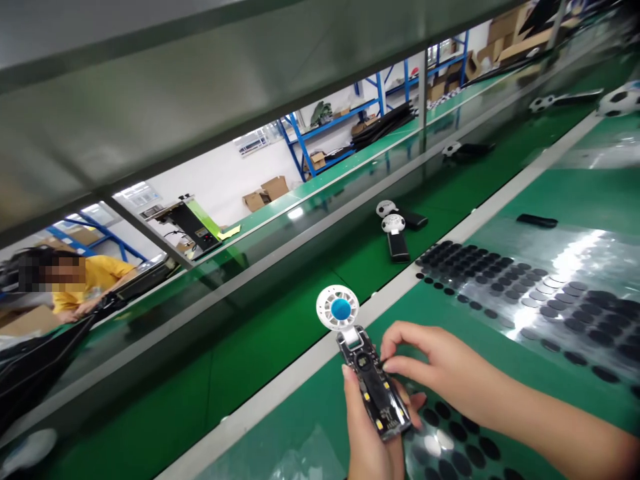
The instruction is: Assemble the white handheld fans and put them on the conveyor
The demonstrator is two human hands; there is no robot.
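Observation:
My left hand (pixel 367 437) grips a small hand-held fan (pixel 367 373) by its open black handle, where a circuit board shows. The fan's round white head with a blue centre (pixel 339 308) points away from me. My right hand (pixel 433 363) is pinched at the handle's right edge, fingertips touching the board; what it pinches is too small to name. Beneath both hands lies a clear sheet of round black pads (pixel 453 447).
A larger sheet of black pads (pixel 530 290) lies to the right. Finished fans with football-patterned heads (pixel 395 230) ride the green conveyor belt (pixel 260 347). A black part (pixel 537 221) lies on the bench. A person in yellow (pixel 85 280) works at far left.

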